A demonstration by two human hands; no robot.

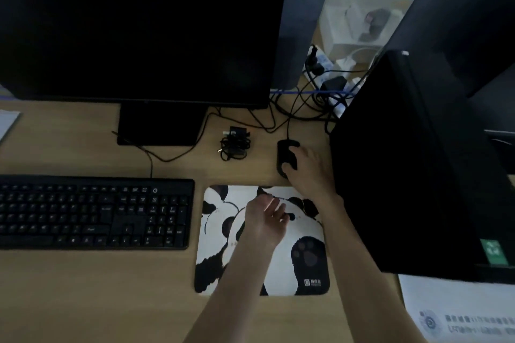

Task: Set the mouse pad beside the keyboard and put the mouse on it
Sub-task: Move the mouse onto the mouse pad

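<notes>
Mouse pad: panda print, flat on the worktop, just right of the keyboard.
Mouse: black, on bare worktop just beyond the pad's far edge, long axis near-to-far, cord running away.
Right hand: reaching forward, fingers curled around the mouse's right side.
Left hand: over the pad's centre, fingers loosely bent; contact with the pad cannot be told.
</notes>
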